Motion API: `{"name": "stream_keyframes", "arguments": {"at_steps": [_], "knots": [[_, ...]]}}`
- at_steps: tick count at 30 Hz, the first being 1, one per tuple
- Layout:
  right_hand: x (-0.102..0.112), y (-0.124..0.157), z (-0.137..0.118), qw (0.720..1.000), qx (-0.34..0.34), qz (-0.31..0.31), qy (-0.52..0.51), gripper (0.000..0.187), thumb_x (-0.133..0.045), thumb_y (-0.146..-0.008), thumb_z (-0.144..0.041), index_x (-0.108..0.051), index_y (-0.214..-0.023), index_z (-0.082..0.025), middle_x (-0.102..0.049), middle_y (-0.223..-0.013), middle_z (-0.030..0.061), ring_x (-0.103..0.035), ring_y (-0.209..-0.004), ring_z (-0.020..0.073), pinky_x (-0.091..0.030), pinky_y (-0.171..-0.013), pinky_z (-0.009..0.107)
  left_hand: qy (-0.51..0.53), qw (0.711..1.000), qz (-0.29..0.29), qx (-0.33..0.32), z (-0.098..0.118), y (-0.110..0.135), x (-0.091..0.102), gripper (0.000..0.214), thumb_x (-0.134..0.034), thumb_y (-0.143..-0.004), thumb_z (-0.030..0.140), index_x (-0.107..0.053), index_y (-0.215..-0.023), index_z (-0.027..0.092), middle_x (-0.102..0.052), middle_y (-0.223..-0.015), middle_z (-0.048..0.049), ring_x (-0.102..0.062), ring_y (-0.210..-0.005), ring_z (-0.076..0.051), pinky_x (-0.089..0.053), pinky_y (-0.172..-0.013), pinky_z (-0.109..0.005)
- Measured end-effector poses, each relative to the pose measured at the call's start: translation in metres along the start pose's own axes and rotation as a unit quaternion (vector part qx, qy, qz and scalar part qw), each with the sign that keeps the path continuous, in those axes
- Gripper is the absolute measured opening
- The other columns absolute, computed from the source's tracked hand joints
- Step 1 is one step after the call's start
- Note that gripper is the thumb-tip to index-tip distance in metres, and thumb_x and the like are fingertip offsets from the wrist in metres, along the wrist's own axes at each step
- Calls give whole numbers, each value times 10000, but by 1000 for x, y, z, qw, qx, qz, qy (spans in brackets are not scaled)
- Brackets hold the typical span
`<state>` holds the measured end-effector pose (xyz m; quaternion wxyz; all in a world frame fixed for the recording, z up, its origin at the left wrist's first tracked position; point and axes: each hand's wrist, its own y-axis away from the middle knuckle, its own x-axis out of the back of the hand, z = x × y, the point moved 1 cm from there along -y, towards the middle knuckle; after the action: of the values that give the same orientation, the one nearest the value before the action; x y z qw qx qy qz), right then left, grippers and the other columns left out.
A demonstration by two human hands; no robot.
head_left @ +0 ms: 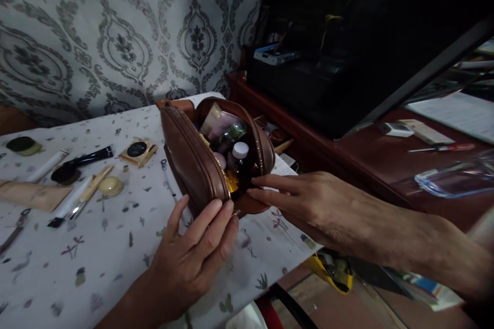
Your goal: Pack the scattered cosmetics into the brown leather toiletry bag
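Note:
A brown leather makeup bag (193, 164) lies unzipped on the table. Inside it show a small dark bottle with a white cap (240, 151), a green-topped clear container (236, 131), pale tubes (219, 123) and something yellow and shiny (231, 181). My left hand (196, 252) grips the near end of the bag, thumb at its left side and fingers over the zipped edge. At the right side of the opening, my right hand (299, 195) holds the bag's edge with its first two fingers extended; its thumb is hidden.
Left of the bag lie a compact (137, 150), a black tube (90, 156), a beige tube (34, 194), brushes (87, 193) and a round cream jar (110, 185) on a patterned tablecloth (127, 277). A large dark screen (347, 51) stands at the right, beside a red-handled screwdriver (459, 147).

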<state>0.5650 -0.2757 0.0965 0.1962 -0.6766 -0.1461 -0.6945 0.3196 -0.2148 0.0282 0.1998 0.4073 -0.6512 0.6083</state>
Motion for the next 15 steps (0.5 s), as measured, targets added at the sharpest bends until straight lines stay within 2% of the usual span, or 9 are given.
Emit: {"name": "stream_keyframes", "arguments": {"at_steps": [3,9,12,15], "knots": [[-3,-2,-1,999,25,38,-6,473,-473,-860,23,-629,-1274,-144,-654,-1292,143,-728,-878,182,-591,-687,281,14,1000,-3,-4,0,9,7,346,-467,-970,32,-645,-1264,66,-656,-1353,-155,-426,-1440,-253,-223,-1255,-560],[-13,1,-1,993,-1,120,-13,426,-434,-969,-79,-598,-1343,-201,-625,-1381,124,-745,-926,196,-618,-703,282,-24,998,-40,37,-7,49,24,301,-511,-946,40,-656,-1209,67,-675,-1295,-182,-528,-1348,-267,-278,-1226,-538],[-15,2,-9,987,-7,157,-23,416,-444,-1002,-134,-558,-1390,-230,-615,-1399,119,-751,-948,211,-638,-720,307,-76,990,-69,92,-28,79,30,295,-516,-950,70,-646,-1214,92,-666,-1309,-186,-547,-1336,-270,-303,-1206,-536],[-18,1,-26,974,0,219,-58,456,-453,-1011,-163,-498,-1449,-283,-624,-1386,97,-728,-1072,221,-643,-783,302,-130,968,-106,187,-63,111,38,339,-502,-983,168,-599,-1305,133,-607,-1407,-188,-520,-1372,-286,-310,-1199,-548]]}}
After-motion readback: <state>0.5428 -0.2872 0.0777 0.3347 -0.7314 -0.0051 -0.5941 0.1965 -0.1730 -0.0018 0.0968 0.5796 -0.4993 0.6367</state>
